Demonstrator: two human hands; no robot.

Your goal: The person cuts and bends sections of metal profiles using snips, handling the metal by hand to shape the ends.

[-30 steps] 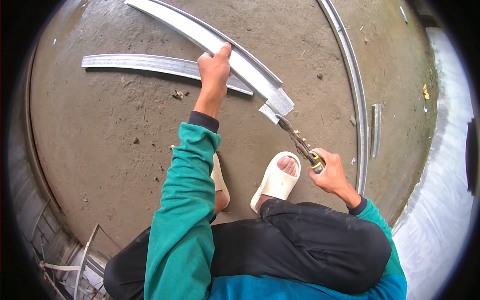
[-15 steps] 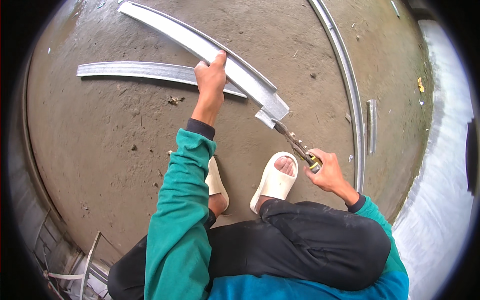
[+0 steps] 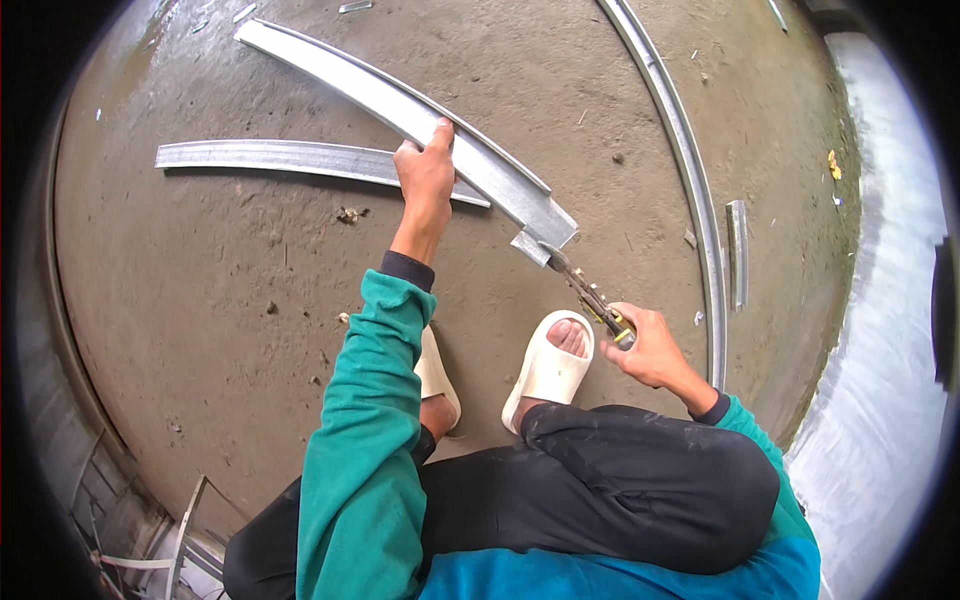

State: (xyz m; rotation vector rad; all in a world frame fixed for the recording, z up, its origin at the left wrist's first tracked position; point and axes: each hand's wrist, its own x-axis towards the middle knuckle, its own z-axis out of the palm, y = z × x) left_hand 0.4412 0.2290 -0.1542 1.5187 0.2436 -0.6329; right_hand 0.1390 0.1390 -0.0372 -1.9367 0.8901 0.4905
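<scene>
My left hand (image 3: 426, 178) is closed around a long silver metal channel (image 3: 350, 85), its thumb lying over the upper side. The channel slants from the far left down toward the middle. At its near end a flap (image 3: 530, 246) of metal sticks out to one side. My right hand (image 3: 645, 347) grips the handles of tin snips (image 3: 588, 292), which have dark metal and yellow-edged grips. Their jaws meet the channel's end beside the flap; how far the blades close there is too small to tell.
A second metal channel (image 3: 280, 155) lies on the muddy concrete floor, partly under the held one. A long curved track (image 3: 690, 150) runs down the right side, with a short offcut (image 3: 738, 255) beside it. A pale wall (image 3: 880, 300) stands far right; thin metal frames (image 3: 180, 530) are lower left.
The grips of the snips have drawn slightly closer together in my right hand. My view has shifted a little; the held channel stays in nearly the same place.
</scene>
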